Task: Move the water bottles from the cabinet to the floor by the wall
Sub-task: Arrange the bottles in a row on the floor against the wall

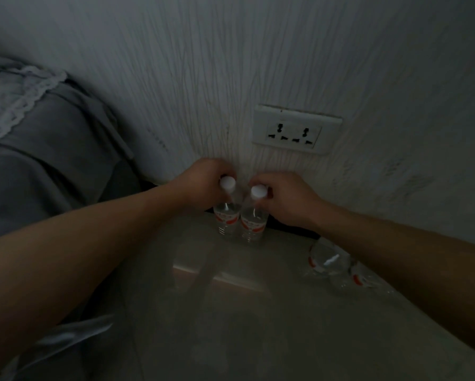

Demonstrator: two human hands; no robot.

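Tiled floor (pixel 231 312) is bearing two upright bottles: the left hand (pixel 203 182) is gripping the left water bottle (pixel 226 215) by its neck, and the right hand (pixel 283 199) is gripping the right water bottle (pixel 254 221) likewise, both just beside the wall (pixel 231 64). Setting-down is seemingly finishing; next, both grips are needing gentle loosening, without toppling.

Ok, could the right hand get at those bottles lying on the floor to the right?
Probably yes, once it lets go: the right hand grips the neck of an upright bottle by the wall. The lying bottles sit close beside that forearm, with nothing seen blocking them.
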